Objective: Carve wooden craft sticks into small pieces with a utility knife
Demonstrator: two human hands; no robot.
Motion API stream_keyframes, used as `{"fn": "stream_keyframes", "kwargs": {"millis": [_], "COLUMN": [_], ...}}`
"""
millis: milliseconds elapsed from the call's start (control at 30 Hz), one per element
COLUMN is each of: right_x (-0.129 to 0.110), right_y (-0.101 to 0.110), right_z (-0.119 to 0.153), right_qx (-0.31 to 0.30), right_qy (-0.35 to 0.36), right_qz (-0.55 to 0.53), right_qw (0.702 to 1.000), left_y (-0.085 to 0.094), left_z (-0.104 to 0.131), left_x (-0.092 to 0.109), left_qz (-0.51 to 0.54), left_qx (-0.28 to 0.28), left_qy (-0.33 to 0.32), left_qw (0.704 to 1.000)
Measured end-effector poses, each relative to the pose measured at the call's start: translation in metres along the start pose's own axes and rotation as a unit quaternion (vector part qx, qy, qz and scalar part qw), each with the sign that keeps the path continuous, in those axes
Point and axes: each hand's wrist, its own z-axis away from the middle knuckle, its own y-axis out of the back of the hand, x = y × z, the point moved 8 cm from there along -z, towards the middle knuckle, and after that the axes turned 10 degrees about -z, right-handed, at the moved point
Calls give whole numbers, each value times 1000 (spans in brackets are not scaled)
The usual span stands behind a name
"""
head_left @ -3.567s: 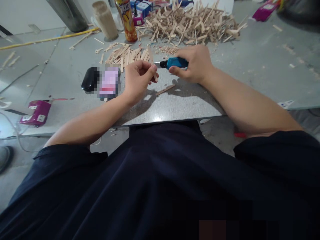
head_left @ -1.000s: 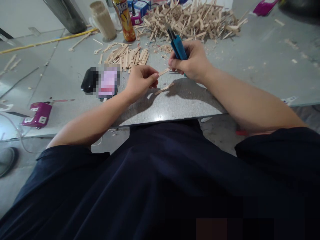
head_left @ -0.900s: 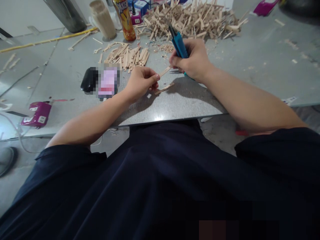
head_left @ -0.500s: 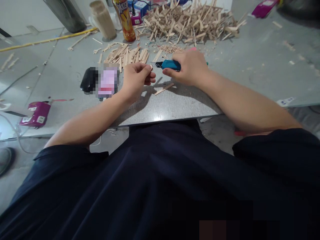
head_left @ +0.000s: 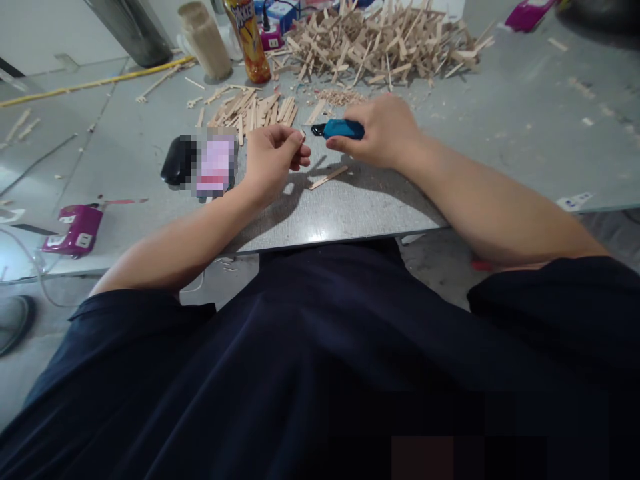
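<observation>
My left hand [head_left: 277, 152] is closed in a pinch over the table, left of centre. Between its thumb and forefinger shows the pale end of a small wooden piece [head_left: 303, 135]; the rest of it is hidden by the fingers. Across a small gap, my right hand [head_left: 387, 130] is wrapped round a blue tool with a black tip [head_left: 343, 129], which points left at the pinched piece without touching it. I cannot make out the tool's exact kind. A flat wooden stick [head_left: 329, 178] lies on the table just below the two hands.
Beyond my hands lie a small pile of wooden sticks [head_left: 253, 112], wood shavings [head_left: 343, 98] and a big heap of sticks [head_left: 385, 47]. A drink bottle [head_left: 253, 43] and a beige jar [head_left: 205, 43] stand behind. A black case [head_left: 176, 160] and a purple power socket [head_left: 79, 230] sit left.
My right hand has shifted very slightly to the right with the blue tool. My left hand keeps its pinch in nearly the same place.
</observation>
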Motion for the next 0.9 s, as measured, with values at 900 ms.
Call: {"fn": "stream_keyframes", "kwargs": {"millis": [900], "right_x": [28], "right_y": [10], "right_z": [-13], "right_qx": [4], "right_qy": [-28], "right_qz": [14], "right_qw": [1000], "left_y": [6], "left_z": [2], "left_x": [2], "left_qz": [-42], "left_qx": [12], "left_qy": [-22], "left_qw": [999]}}
